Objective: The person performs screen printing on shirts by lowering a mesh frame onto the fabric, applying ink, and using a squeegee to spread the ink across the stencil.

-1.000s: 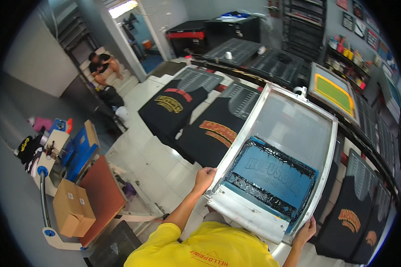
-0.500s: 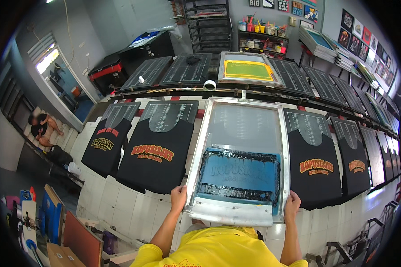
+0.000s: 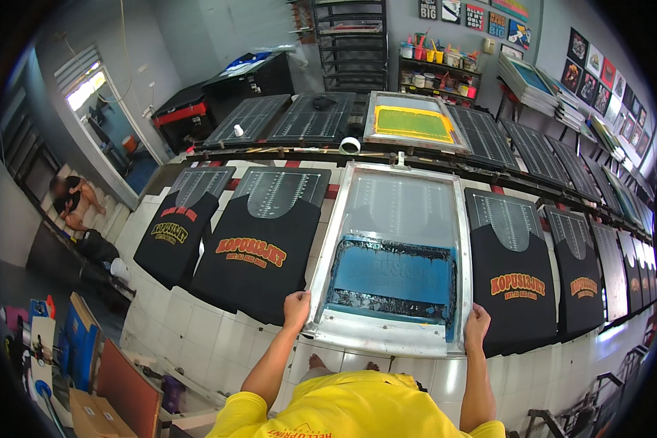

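A silver metal-framed printing screen lies in front of me, its far end at a small metal fitting. Its near half carries a blue stencil with dark ink streaks; pallet markings show through the clear mesh beyond. My left hand is closed on the near left corner of the frame. On the near right corner, my right hand grips the frame's side. Whether the screen touches what lies beneath it, I cannot tell.
Black printed T-shirts lie on pallets at both sides. Across the aisle, another screen with a yellow-green stencil rests among bare pallets. Ink pots fill a back shelf. A person sits on steps at the left.
The near end of the screen has moved down and away from me, with both hands still on it. My feet show more below its near edge. The whole view has shifted slightly.
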A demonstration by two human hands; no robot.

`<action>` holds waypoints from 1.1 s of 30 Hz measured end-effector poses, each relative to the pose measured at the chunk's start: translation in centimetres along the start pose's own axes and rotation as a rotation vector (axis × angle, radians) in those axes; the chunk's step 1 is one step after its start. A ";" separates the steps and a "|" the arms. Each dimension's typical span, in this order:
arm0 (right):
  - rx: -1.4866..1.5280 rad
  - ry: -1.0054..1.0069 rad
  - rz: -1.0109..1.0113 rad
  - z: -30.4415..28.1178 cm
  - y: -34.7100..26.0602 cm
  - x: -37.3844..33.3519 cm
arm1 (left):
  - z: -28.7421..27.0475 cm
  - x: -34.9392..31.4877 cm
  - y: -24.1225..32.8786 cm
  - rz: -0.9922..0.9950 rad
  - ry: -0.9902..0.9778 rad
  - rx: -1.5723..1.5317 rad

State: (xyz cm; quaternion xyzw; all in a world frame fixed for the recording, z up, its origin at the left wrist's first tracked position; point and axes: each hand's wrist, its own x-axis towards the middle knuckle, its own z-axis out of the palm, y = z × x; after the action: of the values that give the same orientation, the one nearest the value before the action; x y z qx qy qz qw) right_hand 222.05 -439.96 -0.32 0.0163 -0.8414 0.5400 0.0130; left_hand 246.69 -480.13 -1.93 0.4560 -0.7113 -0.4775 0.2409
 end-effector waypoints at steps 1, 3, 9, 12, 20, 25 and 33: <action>-0.011 -0.010 -0.001 0.0 0.0 0.3 | 0.2 0.0 -0.2 -0.008 0.002 -0.017; -0.032 -0.028 -0.001 -0.3 -0.4 0.8 | 0.3 0.0 -0.6 -0.019 -0.011 -0.041; 0.022 -0.038 0.009 -0.3 -1.1 0.7 | 0.2 -0.3 -0.3 -0.085 -0.064 -0.070; -0.017 -0.005 -0.010 0.2 -0.5 0.7 | -0.3 -0.1 0.5 -0.103 -0.082 -0.049; 0.014 0.009 -0.010 1.1 2.4 1.5 | -1.3 0.7 2.5 -0.021 -0.221 0.397; 0.095 -0.049 -0.019 1.3 2.5 1.3 | -1.2 0.0 3.2 -0.107 -0.175 0.353; -0.093 0.036 -0.241 1.3 2.5 1.1 | -0.8 -0.9 3.2 0.182 0.009 0.238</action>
State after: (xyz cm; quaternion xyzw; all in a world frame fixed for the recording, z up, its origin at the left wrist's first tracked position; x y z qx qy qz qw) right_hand 220.79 -440.12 -3.13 0.1071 -0.8570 0.4952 0.0938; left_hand 246.43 -479.35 1.36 0.4170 -0.8003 -0.3639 0.2308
